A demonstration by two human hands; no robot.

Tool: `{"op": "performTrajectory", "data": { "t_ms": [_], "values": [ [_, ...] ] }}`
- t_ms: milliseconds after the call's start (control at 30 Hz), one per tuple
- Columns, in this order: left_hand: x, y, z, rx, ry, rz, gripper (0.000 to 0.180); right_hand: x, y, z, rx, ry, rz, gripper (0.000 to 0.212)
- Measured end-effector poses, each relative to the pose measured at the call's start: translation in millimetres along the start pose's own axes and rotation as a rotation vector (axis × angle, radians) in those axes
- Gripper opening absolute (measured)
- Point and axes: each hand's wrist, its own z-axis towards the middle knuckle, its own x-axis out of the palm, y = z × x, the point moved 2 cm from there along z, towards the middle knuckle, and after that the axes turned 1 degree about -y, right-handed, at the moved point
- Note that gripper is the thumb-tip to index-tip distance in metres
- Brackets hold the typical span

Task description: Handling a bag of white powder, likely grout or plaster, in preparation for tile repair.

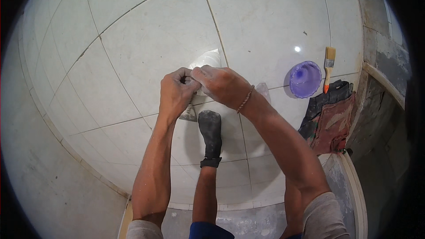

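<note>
White bag (208,59) on tiled floor (150,31), partly hidden behind left hand (176,92) and right hand (220,85). Fingers curled narrow, close together; cannot tell what they pinch. Pale item (263,90) behind right forearm, unidentifiable.

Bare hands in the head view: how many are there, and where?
2: the left hand and the right hand, close together near the middle, at a white bag. Some fingertips are hidden, but both hands show.

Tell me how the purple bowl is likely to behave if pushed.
The purple bowl is probably light, since its walls look like thin plastic. It would likely slide rather than roll, standing upright on a smooth-looking tiled floor.
</note>
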Motion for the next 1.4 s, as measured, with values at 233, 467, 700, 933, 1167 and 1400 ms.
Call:
{"op": "performTrajectory", "data": {
  "t_ms": [233, 467, 700, 933, 1167, 1400],
  "values": [
    [5.4, 13.2, 8.6, -0.022, 0.077, -0.083, 0.021, 12.0, -11.7, -0.8, -0.194, -0.015, -0.109, 0.022],
    [4.5, 0.1, 12.0, 0.154, 0.041, 0.157, 0.019, 18.0, -25.9, -1.5, -0.149, -0.025, 0.051, 0.023],
    [13.4, 10.3, 13.4, 0.045, -0.012, -0.325, 0.029, 19.1, -22.8, -6.5, -0.048, -0.162, 0.112, 0.024],
    [19.1, 1.4, 19.2, 0.044, -0.011, -0.356, 0.041, 31.9, -28.0, -13.8, 0.142, -0.262, 0.196, 0.024],
    [11.0, -0.3, 26.0, -0.145, 0.013, -0.451, 0.051, 22.8, -31.7, -11.9, 0.422, -0.268, 0.600, 0.025],
    [8.7, -12.2, 23.2, -0.195, -0.031, -0.237, 0.050, -2.7, -30.3, -2.2, 0.147, -0.201, 0.394, 0.027]
  ]
}}
